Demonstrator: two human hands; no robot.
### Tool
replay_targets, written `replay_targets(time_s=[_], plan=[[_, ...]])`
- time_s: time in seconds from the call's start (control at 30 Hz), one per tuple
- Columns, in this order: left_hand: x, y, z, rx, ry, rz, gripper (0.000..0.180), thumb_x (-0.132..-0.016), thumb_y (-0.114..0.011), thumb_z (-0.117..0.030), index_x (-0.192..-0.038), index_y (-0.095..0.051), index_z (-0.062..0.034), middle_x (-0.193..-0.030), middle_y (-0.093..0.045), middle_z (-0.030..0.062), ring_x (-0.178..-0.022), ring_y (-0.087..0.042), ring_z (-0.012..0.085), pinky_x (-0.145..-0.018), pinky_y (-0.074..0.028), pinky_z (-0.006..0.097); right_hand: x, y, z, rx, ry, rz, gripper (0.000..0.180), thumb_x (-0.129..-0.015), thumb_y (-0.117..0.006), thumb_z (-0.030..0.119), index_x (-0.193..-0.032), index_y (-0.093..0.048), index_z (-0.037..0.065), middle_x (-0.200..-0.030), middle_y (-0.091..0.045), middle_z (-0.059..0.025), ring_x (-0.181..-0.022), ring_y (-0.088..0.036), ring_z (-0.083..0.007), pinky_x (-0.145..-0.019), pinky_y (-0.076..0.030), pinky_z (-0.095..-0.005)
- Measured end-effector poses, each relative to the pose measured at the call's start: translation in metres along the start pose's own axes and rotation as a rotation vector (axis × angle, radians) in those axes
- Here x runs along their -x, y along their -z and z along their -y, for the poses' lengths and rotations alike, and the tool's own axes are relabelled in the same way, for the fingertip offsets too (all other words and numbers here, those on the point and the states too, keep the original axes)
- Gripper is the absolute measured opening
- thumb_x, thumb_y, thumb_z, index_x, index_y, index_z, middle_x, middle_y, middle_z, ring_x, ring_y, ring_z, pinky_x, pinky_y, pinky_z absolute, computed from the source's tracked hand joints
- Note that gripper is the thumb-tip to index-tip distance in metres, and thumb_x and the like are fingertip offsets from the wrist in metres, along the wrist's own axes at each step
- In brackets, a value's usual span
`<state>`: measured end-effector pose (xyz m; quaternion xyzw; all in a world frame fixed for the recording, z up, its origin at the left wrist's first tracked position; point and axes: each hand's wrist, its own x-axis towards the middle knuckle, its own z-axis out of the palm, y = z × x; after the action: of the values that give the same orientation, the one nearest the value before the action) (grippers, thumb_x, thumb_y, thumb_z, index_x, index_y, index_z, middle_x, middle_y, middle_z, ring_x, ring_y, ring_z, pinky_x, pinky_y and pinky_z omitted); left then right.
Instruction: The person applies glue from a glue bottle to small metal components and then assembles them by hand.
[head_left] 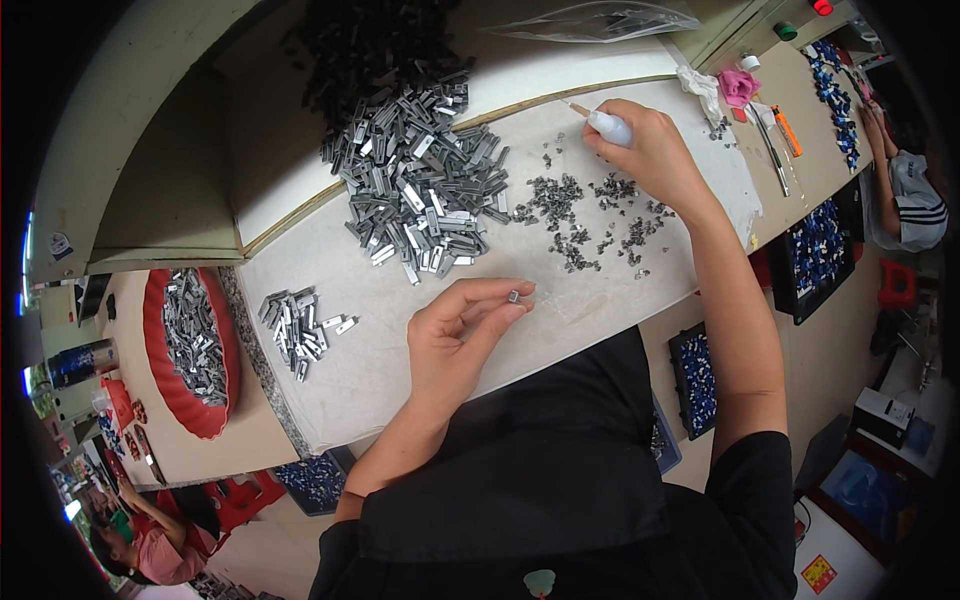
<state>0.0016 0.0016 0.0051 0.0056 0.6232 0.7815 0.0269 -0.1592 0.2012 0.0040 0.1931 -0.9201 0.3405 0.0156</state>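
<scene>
In the head view, the left hand (452,335) pinches a small metal piece (514,296) above the counter (385,330) in a fingertip grip slight enough to slip, while the right hand (648,150), wrapped round a pale bottle (609,127), could cause drips by oversqueezing.

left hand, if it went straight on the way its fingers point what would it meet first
Probably the scattered small metal parts to the right, past a bare strip of white worktop. The height of the left hand is unclear, so it might pass over them.
</scene>
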Motion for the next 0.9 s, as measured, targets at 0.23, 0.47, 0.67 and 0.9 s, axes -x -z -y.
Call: replay_targets(time_s=[0.23, 0.47, 0.67, 0.9], plan=[[0.0, 0.001, 0.003, 0.017, 0.024, -0.024, 0.017, -0.076, -0.055, 0.006, -0.093, -0.054, 0.0053, -0.091, -0.06, 0.0165, -0.08, -0.061, 0.0195, -0.074, -0.048, 0.026, -0.008, 0.021, -0.003, 0.058, -0.033, -0.058, 0.023, -0.072, -0.062, 0.018, -0.087, -0.06, 0.001, -0.076, -0.06, -0.016, -0.072, -0.058, -0.0279, -0.067, -0.044, -0.0347], [0.001, 0.001, 0.001, -0.001, 0.037, -0.004, 0.017, -0.077, -0.054, 0.007, -0.094, -0.054, 0.0056, -0.092, -0.06, 0.0156, -0.082, -0.06, 0.0185, -0.076, -0.047, 0.026, 0.004, 0.026, -0.029, 0.052, 0.004, 0.014, 0.025, -0.072, -0.064, 0.02, -0.087, -0.061, 0.0, -0.078, -0.06, -0.017, -0.071, -0.058, -0.0286, -0.067, -0.044, -0.0344], [0.001, 0.001, 0.004, 0.004, 0.042, 0.008, 0.018, -0.078, -0.053, 0.008, -0.095, -0.054, 0.0056, -0.093, -0.06, 0.0138, -0.085, -0.059, 0.0175, -0.077, -0.046, 0.025, -0.001, 0.013, -0.007, 0.045, 0.077, 0.0, 0.019, -0.071, -0.063, 0.015, -0.083, -0.061, 0.001, -0.078, -0.06, -0.0146, -0.074, -0.058, -0.0277, -0.068, -0.045, -0.0347], [0.001, 0.001, 0.005, -0.003, 0.034, 0.012, 0.018, -0.078, -0.053, 0.007, -0.095, -0.054, 0.005, -0.093, -0.06, 0.0134, -0.085, -0.059, 0.017, -0.077, -0.046, 0.025, -0.018, -0.008, 0.006, 0.121, 0.258, 0.031, 0.014, -0.068, -0.064, 0.01, -0.077, -0.058, 0.001, -0.078, -0.058, -0.0109, -0.074, -0.056, -0.028, -0.069, -0.044, -0.0345]])
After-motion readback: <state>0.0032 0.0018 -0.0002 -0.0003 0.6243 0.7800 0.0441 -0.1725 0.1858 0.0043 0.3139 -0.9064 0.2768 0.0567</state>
